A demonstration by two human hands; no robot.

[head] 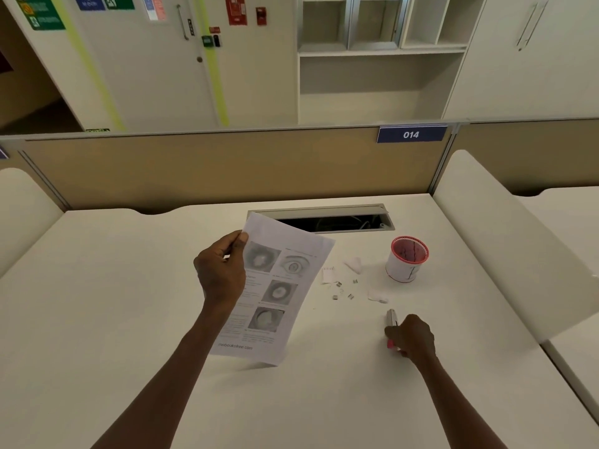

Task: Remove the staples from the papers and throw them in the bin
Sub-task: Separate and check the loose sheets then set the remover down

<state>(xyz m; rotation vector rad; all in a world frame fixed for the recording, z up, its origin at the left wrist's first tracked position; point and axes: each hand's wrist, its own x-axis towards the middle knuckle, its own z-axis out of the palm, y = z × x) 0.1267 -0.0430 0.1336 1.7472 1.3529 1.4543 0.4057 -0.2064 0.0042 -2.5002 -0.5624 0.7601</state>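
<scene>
My left hand [220, 273] pinches the left edge of the printed papers [278, 286] and holds them tilted above the white desk [113, 303]. My right hand [411, 337] rests on the desk, closed around a small staple remover [391, 319] with a metal tip and a pink end. Several loose staples [343, 291] and torn paper scraps [353, 264] lie between the papers and a small round bin [403, 262] with a pink mesh rim at the right rear.
An open cable slot [327, 220] runs along the back of the desk, just behind the papers. A tan partition [210, 166] with a blue "014" label closes the far side. White side dividers [505, 241] stand at both sides.
</scene>
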